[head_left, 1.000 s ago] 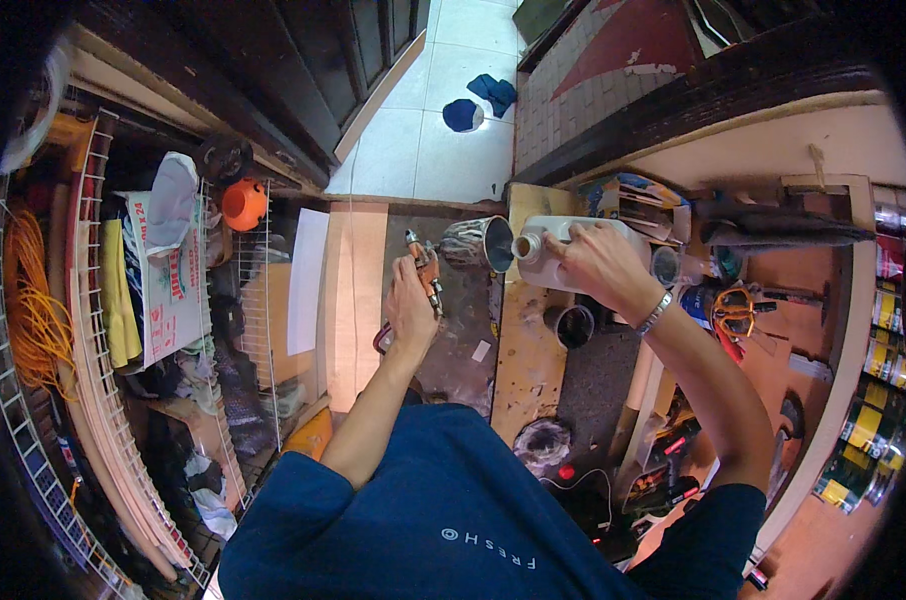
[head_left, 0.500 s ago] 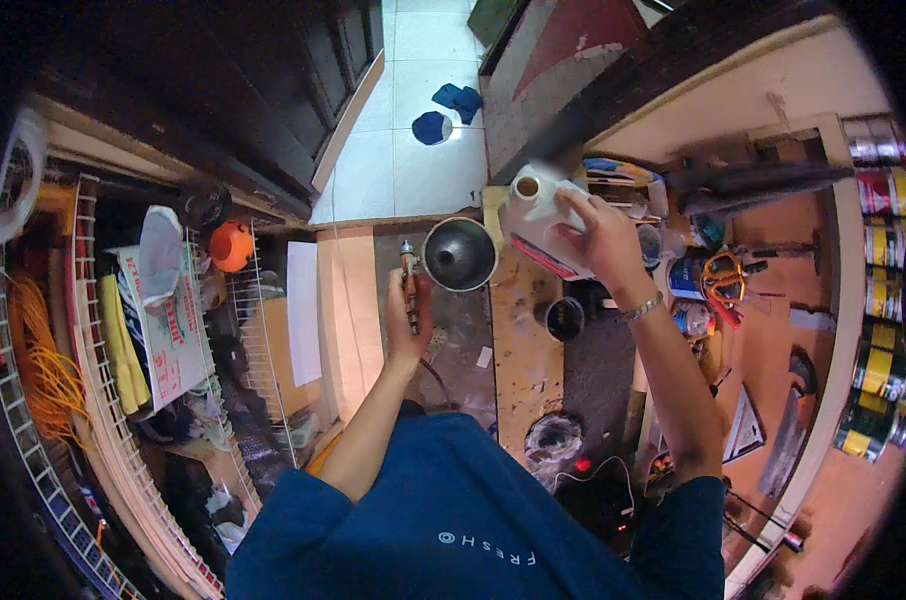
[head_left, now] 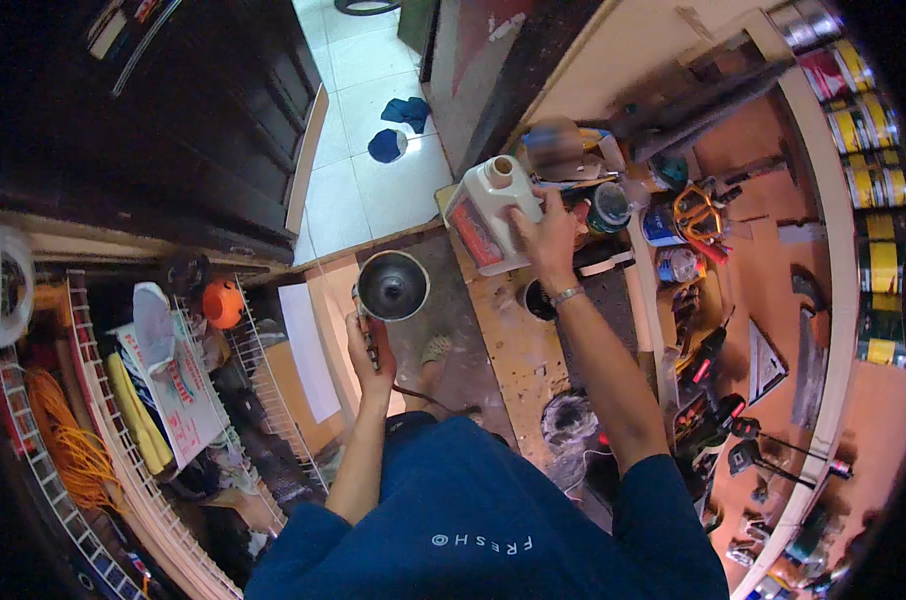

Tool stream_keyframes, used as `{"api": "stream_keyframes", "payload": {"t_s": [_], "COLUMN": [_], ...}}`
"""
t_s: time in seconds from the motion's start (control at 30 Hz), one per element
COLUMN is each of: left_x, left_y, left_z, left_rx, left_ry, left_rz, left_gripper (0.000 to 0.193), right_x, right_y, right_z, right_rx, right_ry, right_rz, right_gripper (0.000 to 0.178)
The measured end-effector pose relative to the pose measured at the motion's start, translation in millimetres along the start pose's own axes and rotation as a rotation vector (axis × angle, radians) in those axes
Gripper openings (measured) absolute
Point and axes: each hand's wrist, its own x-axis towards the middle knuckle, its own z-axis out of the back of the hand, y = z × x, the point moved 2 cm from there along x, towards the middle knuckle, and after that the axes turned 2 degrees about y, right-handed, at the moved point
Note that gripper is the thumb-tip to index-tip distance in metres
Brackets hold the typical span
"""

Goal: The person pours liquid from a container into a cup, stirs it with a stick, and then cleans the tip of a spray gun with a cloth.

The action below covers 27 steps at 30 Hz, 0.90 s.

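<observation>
My left hand (head_left: 373, 350) is closed around the body of a spray gun, much of it hidden by my fingers. The gun's round metal cup (head_left: 409, 264) stands open side up, its dark inside facing me. To the right, my right hand (head_left: 548, 240) grips a white plastic jug (head_left: 493, 190) with a red label by its handle side. The jug's mouth is uncapped and points up and away from me. It is held apart from the cup, above the wooden bench edge. A small black cup (head_left: 539, 300) sits on the bench below my right wrist.
A wooden bench (head_left: 508, 330) runs along my right, with a dark-lidded jar (head_left: 610, 207) and a blue tin (head_left: 661, 222). Wire racks (head_left: 268, 385) hold boxes and an orange round container (head_left: 223, 303) at left. Paint tins (head_left: 878, 185) line the far right. A cap (head_left: 387, 146) lies on the tiles.
My view has turned, shifting the surroundings. The jug has swung so that its red label faces me more. The spray gun's cup sits further left in view; both hands keep their hold.
</observation>
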Motion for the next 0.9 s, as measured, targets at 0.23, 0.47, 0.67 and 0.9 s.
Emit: {"api": "stream_keyframes", "payload": {"t_s": [0.23,0.47,0.67,0.9], "left_x": [-17.0,-26.3,-35.8,-50.7], "left_y": [30.7,-8.2,-24.2,-70.6], "left_z": [5.5,-21.6,-49.6,-85.1], "left_rx": [-0.095,-0.370,-0.366,-0.320], "left_ry": [0.160,0.203,0.317,0.556], "left_rz": [-0.107,0.239,0.446,0.288], "left_gripper": [0.025,0.010,0.018,0.015], "right_x": [-18.6,-55.3,-187.9,-246.4], "right_y": [-34.6,57.8,199.3,181.0], "right_z": [-25.6,70.6,209.1,290.5], "right_rx": [-0.114,0.570,1.207,1.019], "right_ry": [-0.091,-0.244,-0.301,-0.168], "right_rz": [-0.188,-0.092,0.694,0.704], "right_gripper": [0.050,0.037,0.072,0.058]}}
